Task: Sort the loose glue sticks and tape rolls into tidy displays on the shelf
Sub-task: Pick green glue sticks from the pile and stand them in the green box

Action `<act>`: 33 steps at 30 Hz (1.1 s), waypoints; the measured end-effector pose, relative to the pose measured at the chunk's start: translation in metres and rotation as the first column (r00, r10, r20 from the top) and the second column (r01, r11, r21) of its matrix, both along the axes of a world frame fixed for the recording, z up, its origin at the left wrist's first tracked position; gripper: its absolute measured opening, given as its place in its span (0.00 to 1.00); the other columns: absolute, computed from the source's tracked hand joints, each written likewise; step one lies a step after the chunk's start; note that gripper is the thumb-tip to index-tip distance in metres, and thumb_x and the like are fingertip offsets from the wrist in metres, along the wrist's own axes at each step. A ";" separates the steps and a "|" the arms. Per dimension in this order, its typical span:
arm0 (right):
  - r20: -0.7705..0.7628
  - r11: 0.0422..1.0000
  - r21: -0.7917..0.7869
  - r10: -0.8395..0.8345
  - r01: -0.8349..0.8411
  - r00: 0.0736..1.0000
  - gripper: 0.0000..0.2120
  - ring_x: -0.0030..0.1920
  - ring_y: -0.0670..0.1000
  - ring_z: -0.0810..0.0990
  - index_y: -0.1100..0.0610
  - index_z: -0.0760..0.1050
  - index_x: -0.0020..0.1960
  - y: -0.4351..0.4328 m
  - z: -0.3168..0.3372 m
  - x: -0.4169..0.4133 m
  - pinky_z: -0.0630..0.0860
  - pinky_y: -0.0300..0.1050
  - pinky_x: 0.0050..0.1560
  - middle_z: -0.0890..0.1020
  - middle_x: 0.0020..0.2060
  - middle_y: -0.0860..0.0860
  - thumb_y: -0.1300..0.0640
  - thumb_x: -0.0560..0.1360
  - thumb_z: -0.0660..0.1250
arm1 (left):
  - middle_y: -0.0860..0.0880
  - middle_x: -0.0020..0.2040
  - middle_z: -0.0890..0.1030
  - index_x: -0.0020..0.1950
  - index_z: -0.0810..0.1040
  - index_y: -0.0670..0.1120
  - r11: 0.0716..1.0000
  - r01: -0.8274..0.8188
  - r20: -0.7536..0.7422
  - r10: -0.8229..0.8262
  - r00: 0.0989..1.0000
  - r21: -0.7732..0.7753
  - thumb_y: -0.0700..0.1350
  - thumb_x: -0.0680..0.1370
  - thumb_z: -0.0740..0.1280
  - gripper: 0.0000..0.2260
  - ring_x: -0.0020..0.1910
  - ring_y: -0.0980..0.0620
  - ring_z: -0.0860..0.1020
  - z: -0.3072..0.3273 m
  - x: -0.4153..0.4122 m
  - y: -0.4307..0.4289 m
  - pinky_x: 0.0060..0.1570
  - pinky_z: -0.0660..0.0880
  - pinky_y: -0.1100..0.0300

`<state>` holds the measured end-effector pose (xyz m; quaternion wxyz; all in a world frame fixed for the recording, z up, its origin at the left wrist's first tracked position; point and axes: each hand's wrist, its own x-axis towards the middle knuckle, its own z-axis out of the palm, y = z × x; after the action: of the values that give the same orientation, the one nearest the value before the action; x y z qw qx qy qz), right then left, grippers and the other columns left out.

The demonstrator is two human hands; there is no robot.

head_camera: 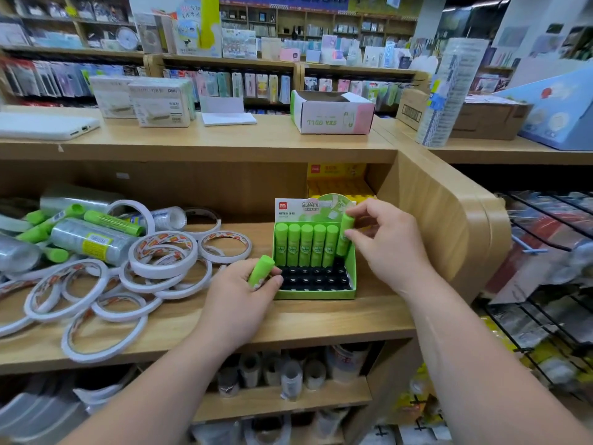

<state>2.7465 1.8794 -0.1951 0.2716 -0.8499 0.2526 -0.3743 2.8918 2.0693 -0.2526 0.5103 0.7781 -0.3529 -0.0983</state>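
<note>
A green display box (349, 295) stands on the wooden shelf (288, 322), its back row holding several upright green glue sticks (300, 244). My right hand (385, 245) pinches one more glue stick (346, 234) at the right end of that row. My left hand (240, 295) grips another green glue stick (260, 270) just left of the box. The box's black front holes are empty. Loose white tape rolls (160, 255) and more glue sticks (109, 221) lie piled to the left.
Wrapped clear tape stacks (90, 240) lie among the pile. A yellow box (337, 181) stands behind the display box. The shelf's side wall (426, 220) is close on the right, with a wire rack (552, 284) beyond. White boxes (160, 102) and an open carton (332, 112) stand on top.
</note>
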 end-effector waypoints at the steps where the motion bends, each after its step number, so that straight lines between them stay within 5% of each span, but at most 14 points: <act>1: -0.017 0.999 -0.045 -0.013 0.013 1.000 0.12 0.41 0.42 0.80 0.50 0.81 0.49 0.000 -0.002 0.001 0.79 0.37 0.46 0.80 0.43 0.40 0.64 0.72 0.77 | 0.59 0.40 0.83 0.44 0.84 0.55 1.000 0.000 0.002 0.000 1.000 -0.009 0.46 0.76 0.73 0.03 0.44 0.62 0.79 0.000 0.000 0.000 0.46 0.73 0.62; 6: -0.109 0.984 -0.175 -0.054 0.035 0.993 0.10 0.44 0.43 0.77 0.54 0.82 0.52 -0.002 -0.011 0.003 0.76 0.37 0.49 0.79 0.47 0.44 0.61 0.72 0.77 | 0.63 0.39 0.82 0.43 0.83 0.54 1.000 0.020 0.007 -0.020 1.000 -0.006 0.47 0.78 0.72 0.04 0.43 0.62 0.78 0.000 0.000 0.000 0.42 0.71 0.66; 22: -0.021 0.955 -0.291 -0.064 0.055 0.998 0.03 0.45 0.46 0.79 0.59 0.85 0.48 -0.004 -0.019 0.005 0.80 0.43 0.49 0.82 0.45 0.49 0.62 0.74 0.75 | 0.54 0.36 0.81 0.40 0.81 0.51 1.000 0.021 0.008 -0.021 1.000 0.019 0.48 0.78 0.70 0.07 0.39 0.56 0.76 0.006 -0.003 -0.001 0.39 0.71 0.61; 30: -0.048 0.957 -0.276 -0.111 0.093 0.993 0.04 0.47 0.49 0.77 0.57 0.86 0.48 -0.004 -0.022 0.005 0.78 0.47 0.45 0.77 0.46 0.47 0.59 0.75 0.74 | 0.56 0.33 0.79 0.40 0.81 0.51 0.999 0.024 -0.014 -0.023 1.000 0.036 0.49 0.79 0.70 0.08 0.34 0.59 0.74 0.007 -0.004 -0.002 0.38 0.71 0.57; 33: -0.083 0.965 -0.237 -0.133 0.110 0.988 0.08 0.47 0.48 0.76 0.55 0.85 0.54 0.000 -0.021 0.002 0.78 0.47 0.46 0.74 0.47 0.46 0.57 0.76 0.72 | 0.50 0.35 0.80 0.41 0.81 0.52 0.999 0.043 -0.081 -0.042 0.996 0.015 0.49 0.78 0.70 0.06 0.36 0.52 0.75 0.010 -0.004 0.000 0.41 0.72 0.55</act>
<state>2.7480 1.8791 -0.2162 0.1342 -0.8761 0.2719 -0.3750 2.8882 2.0693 -0.2424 0.5155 0.7700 -0.3476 -0.1433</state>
